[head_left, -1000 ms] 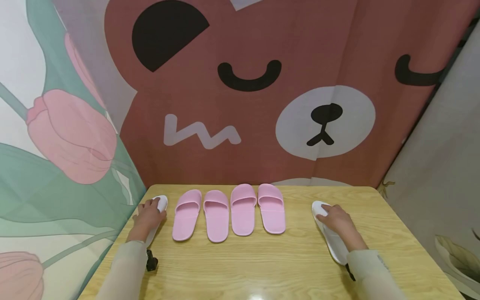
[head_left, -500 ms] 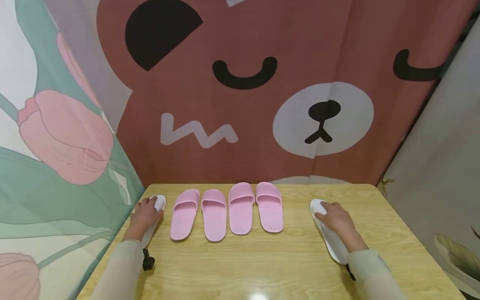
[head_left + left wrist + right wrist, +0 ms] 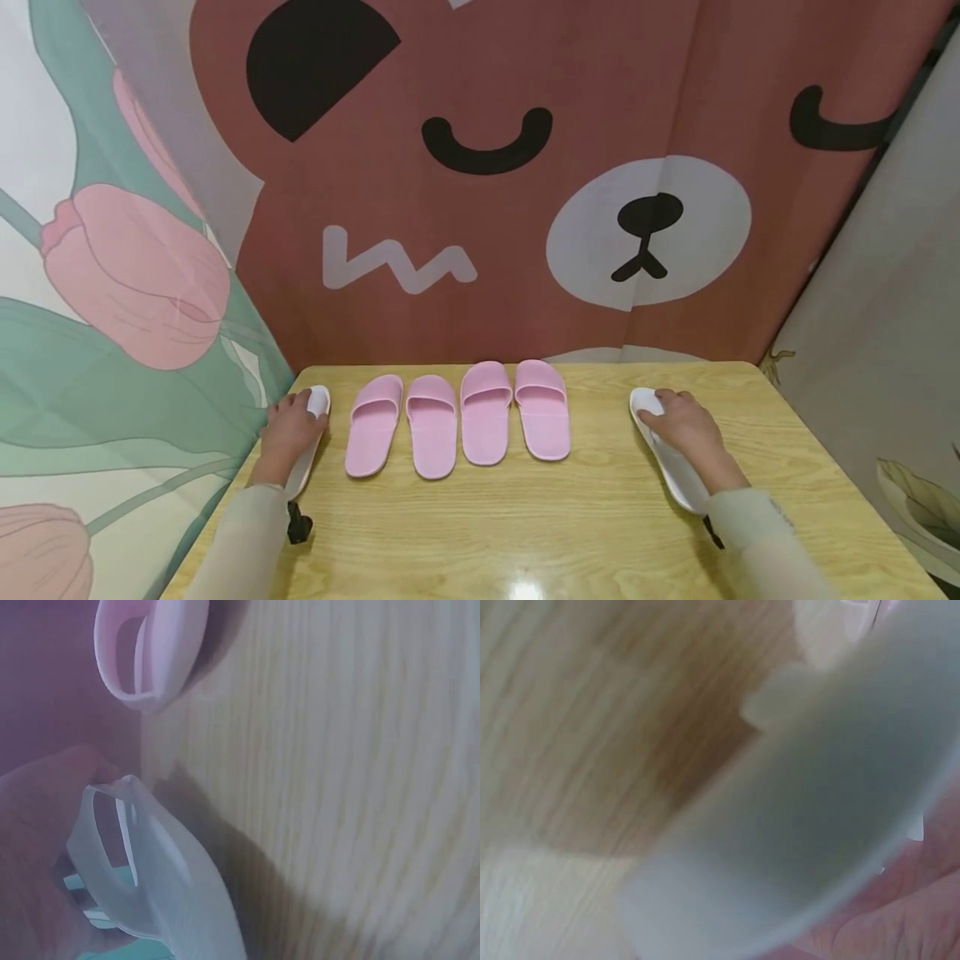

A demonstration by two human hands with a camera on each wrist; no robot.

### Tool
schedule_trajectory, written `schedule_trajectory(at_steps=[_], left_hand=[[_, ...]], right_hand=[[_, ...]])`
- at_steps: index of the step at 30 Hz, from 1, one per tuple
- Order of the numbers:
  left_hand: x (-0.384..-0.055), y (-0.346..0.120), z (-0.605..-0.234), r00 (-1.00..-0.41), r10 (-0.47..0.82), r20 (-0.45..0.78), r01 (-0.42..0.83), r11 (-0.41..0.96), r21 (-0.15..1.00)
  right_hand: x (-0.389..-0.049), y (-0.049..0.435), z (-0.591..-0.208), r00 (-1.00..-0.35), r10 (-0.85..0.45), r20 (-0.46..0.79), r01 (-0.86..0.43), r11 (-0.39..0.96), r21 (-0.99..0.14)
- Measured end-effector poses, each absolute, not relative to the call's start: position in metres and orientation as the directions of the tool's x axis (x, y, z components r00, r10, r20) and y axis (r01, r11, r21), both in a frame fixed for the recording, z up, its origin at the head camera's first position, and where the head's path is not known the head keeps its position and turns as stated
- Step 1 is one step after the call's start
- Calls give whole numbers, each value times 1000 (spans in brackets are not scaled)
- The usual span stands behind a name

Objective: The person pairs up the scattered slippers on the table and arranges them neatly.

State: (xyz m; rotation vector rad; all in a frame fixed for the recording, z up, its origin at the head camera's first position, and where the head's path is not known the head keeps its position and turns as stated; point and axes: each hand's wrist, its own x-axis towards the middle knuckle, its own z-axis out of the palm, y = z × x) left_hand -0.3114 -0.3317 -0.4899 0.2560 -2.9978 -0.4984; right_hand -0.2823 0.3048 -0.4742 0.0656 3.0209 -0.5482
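At the table's left side, my left hand [image 3: 291,429] grips a white slipper [image 3: 303,473] by its strap, fingers over the top. In the left wrist view the thumb and fingers hold the strap of that white slipper [image 3: 180,862] from both sides, and it casts a shadow on the wood. On the right, my right hand [image 3: 686,429] holds another white slipper [image 3: 684,487] round its strap end, with the toe pointing to the back. The right wrist view shows this slipper [image 3: 802,802] large and blurred, covering part of the hand.
Several pink slippers stand in a row between my hands, toes to the back, from the leftmost pink slipper [image 3: 372,437] to the rightmost pink slipper [image 3: 545,429]. The wooden table [image 3: 480,533] ends at a bear-print curtain [image 3: 517,325]; a tulip-print curtain [image 3: 135,275] borders the left.
My right hand and its white slipper have shifted slightly right and toward the back. The left hand has barely moved, still holding its slipper. The pink slippers stay in place.
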Motion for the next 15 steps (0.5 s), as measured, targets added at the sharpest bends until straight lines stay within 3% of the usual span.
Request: schedule_trajectory(at_steps=[15], left_hand=[[-301, -313, -475, -969, -230, 87, -186, 918, 351]], right_hand=[[-288, 313, -463, -993, 48, -103, 82, 931, -355]])
